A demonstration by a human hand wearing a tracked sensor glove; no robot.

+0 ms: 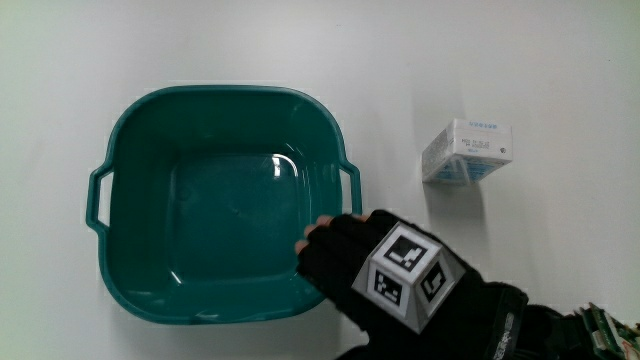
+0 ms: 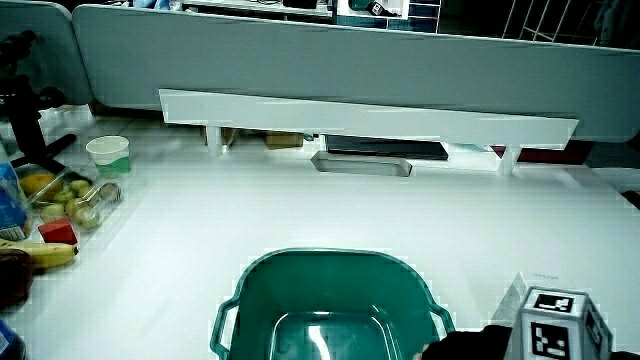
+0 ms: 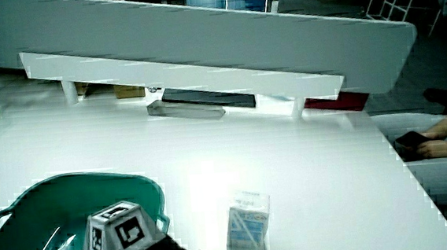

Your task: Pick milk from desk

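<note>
The hand [image 1: 400,280], in a black glove with a small patterned cube [image 1: 402,275] strapped to its back, hovers over the rim of a deep teal plastic basin with two side handles [image 1: 140,200], at the corner of the basin nearest the person. Its fingertips [image 1: 318,236] reach in just past that rim, above the basin's glossy floor, and they touch nothing. The fingers look loosely bent with no object between them, so the hand holds nothing. The small white milk carton with blue print [image 1: 468,152] stands upright on the white table [image 1: 560,80], farther from the person than the hand and apart from it, with bare table between the carton and the knuckles. The carton is also outside the basin, near the basin's side handle but not touching it. In a side view the carton [image 3: 248,224] rises just beside the cube [image 3: 117,233] on the glove, with the basin's rim [image 3: 145,195] between them. In a side view the cube [image 2: 553,328] hides most of the carton, and only a pale corner [image 2: 528,284] shows above it. The black forearm [image 1: 520,335] runs from the hand toward the table's edge nearest the person.
</note>
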